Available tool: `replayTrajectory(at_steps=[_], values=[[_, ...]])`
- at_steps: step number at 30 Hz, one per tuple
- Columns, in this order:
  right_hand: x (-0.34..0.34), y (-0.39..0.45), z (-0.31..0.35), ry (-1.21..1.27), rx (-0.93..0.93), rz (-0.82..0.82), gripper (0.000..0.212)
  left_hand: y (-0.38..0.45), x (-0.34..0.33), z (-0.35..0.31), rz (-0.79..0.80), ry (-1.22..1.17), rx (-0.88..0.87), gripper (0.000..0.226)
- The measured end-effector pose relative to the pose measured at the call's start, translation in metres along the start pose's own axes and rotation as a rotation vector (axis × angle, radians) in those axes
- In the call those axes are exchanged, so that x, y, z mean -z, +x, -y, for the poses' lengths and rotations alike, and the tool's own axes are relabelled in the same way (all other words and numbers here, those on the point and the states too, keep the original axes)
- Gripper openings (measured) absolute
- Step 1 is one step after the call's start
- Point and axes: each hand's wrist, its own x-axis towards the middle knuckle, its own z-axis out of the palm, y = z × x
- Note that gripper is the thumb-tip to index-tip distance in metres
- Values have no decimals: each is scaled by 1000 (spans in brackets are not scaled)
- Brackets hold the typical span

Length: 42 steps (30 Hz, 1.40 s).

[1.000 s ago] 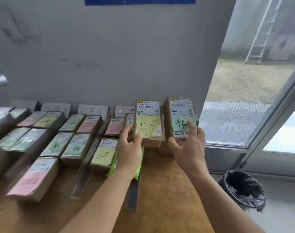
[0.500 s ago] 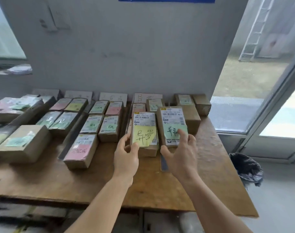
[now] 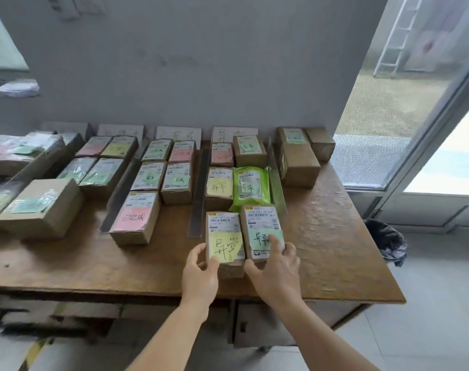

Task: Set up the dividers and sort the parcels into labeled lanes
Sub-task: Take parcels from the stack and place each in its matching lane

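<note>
1. Bench (image 3: 335, 263): wooden top, set against a grey wall (image 3: 201, 62); parcels lie on it in lanes running front to back.
2. Left hand (image 3: 200, 274): thumb and fingers curled round the near-left corner of the yellow-note box (image 3: 224, 243), gripping it.
3. Right hand (image 3: 277, 269): grips the green-note box (image 3: 262, 231); forefinger lies on the green note, thumb at the near end.
4. Two held boxes: side by side and touching, at the front of the lane, each with a printed label and handwritten sticky note on top.
5. Green bag (image 3: 252, 187): just behind the green-note box, beside another yellow-note parcel (image 3: 219, 187).
6. Dividers: grey strip (image 3: 200, 194) left of this lane; clear strip (image 3: 277, 188) on its right edge.
7. Pink-note box (image 3: 135, 216): front of the next lane to the left, well apart from the hands.
8. Lane cards (image 3: 178, 133): white, handwritten, propped along the wall behind the rows.
9. Plain boxes (image 3: 297, 159): stacked right of the clear strip.
10. Bin (image 3: 386, 241): black-lined, on the floor right of the bench.
</note>
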Motion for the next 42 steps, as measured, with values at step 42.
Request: replayTrajectory(at_steps=[42], values=[[9, 69, 11, -382, 417, 63, 72, 67, -27, -46, 247, 1280, -697, 57]])
